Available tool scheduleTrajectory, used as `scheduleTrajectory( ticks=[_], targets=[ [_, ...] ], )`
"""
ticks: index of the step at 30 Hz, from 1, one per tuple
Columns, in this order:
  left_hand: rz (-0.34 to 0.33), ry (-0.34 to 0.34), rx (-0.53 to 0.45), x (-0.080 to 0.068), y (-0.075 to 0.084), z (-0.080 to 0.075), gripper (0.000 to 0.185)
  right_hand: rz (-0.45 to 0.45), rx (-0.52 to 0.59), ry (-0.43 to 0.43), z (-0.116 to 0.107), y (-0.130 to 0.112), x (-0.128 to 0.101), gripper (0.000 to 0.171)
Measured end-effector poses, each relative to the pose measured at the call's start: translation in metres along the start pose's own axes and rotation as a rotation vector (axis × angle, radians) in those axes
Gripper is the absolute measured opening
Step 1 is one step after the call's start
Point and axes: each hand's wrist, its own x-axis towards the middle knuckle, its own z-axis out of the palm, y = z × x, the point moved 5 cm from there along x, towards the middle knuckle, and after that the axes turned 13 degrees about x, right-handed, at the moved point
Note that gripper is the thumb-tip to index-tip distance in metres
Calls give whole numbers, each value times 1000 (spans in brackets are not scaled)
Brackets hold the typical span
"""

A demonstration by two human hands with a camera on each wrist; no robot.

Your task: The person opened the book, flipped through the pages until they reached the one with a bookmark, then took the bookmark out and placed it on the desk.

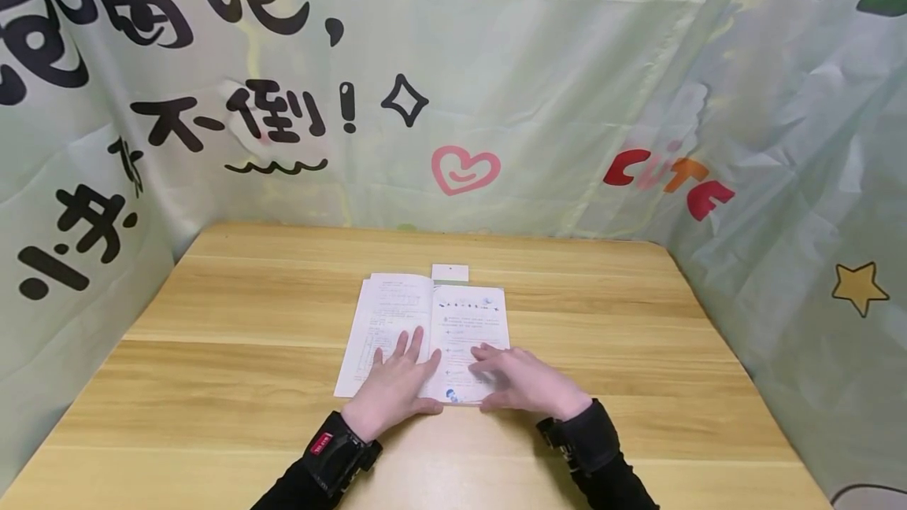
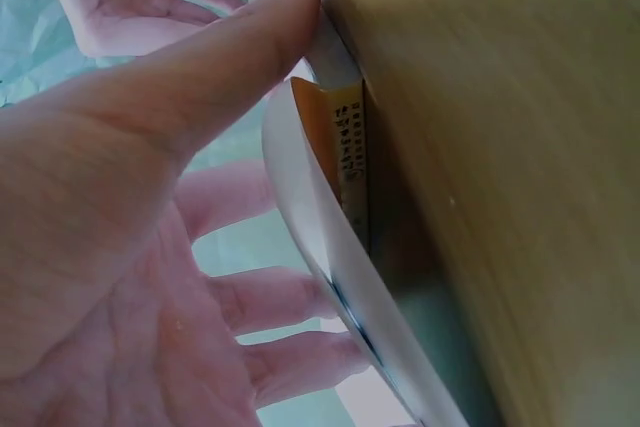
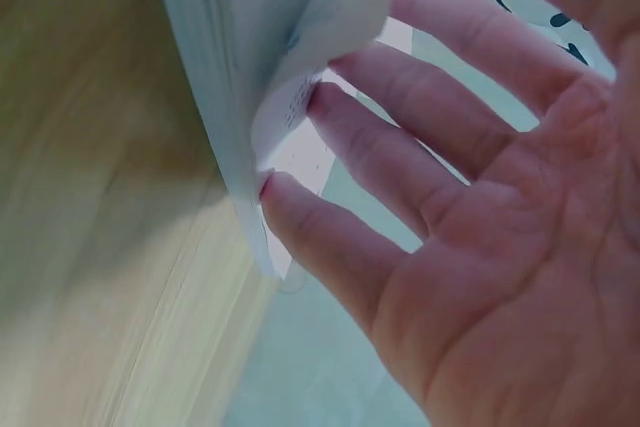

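An open book (image 1: 397,297) with printed pages lies on the wooden table. My left hand (image 1: 398,380) spreads its fingers over the left page, its thumb by the lower edge near the middle. In the left wrist view the pages bow up from a yellowish spine (image 2: 350,147) with dark characters. On the right page (image 1: 468,329), my right hand (image 1: 527,380) rests its fingertips, with the thumb at the bottom edge. In the right wrist view, a page (image 3: 345,17) curls up from the stack against the extended fingers (image 3: 400,97).
A white card or tab (image 1: 449,272) sticks out beyond the book's top edge. The wooden table (image 1: 602,297) reaches back to a pale curtain (image 1: 553,85) with printed characters and drawings, which also hangs at both sides. Black bands (image 1: 340,451) circle both wrists.
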Motion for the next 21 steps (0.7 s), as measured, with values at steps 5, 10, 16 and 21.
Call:
scheduleTrajectory(
  ticks=[5, 10, 16, 21],
  targets=[
    [-3, -3, -1, 0, 1, -1, 76, -10, 5, -11, -2, 1, -1, 46],
    [5, -5, 0, -1, 1, -2, 71, -3, 17, -29, -5, 3, -3, 36],
    [19, 3, 2, -1, 1, -3, 67, 23, 63, -31, -8, 5, -6, 20],
    [21, 1, -10, -1, 0, -4, 63, 12, 76, -33, -11, 4, -8, 14]
  ],
)
